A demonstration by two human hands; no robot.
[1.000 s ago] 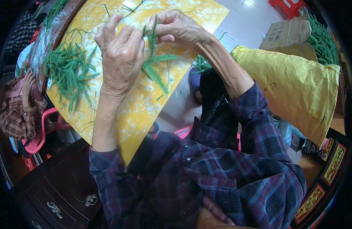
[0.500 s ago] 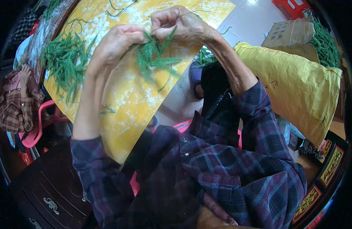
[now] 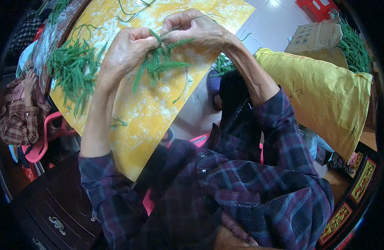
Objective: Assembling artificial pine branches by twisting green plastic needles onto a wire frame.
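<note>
Between my hands hangs a feathery green sprig point(image 3: 156, 66), its branches drooping over the yellow table point(image 3: 133, 141). My left hand point(image 3: 131, 48) pinches the sprig near its upper end. Close beside it, thumb and fingers of my right hand point(image 3: 194, 31) are pressed together on a thin green stem point(image 3: 206, 15) that sticks out past the knuckles to the right. The fingertips of both hands almost touch where stem and sprig meet. A loose heap of similar green sprigs point(image 3: 75, 68) lies left of my left hand.
White flecks and a few stem bits point(image 3: 119, 121) are scattered over the tabletop. At right stand a large yellow sack point(image 3: 317, 89), a cardboard box point(image 3: 317, 41) and more greenery point(image 3: 354, 48). Another person's hand point(image 3: 29, 85) and checked sleeve show at the left, near a pink chair point(image 3: 44, 137).
The sprig has swung left and hangs lower under my left fingers. My right hand has shifted slightly left and down, staying close to the left.
</note>
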